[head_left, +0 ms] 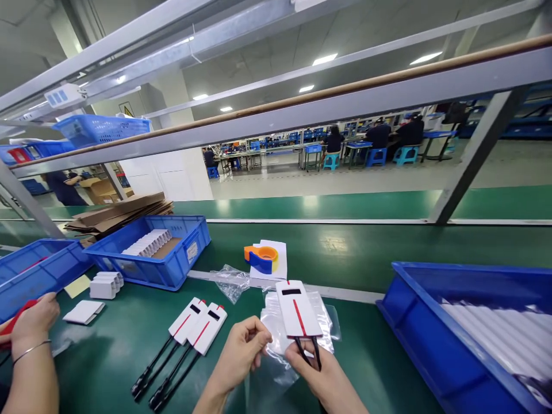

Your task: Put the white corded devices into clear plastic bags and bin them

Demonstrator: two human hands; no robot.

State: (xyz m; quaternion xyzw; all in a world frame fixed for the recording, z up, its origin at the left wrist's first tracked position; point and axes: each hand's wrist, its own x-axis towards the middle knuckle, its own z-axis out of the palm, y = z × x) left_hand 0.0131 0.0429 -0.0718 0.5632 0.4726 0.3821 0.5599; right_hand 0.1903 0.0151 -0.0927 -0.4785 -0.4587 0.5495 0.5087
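Note:
My right hand grips the black cords under a white card with a red stripe and a black slot, holding it upright. Behind the card is a clear plastic bag. My left hand is closed in a pinch at the bag's left edge. Two more white striped cards lie on the green table to the left, with their black cords trailing toward me.
Another person's hand, wearing a bracelet, rests at the far left on something red. Blue bins stand at the left, far left and right. An orange and blue tape dispenser, small white boxes and cardboard lie beyond.

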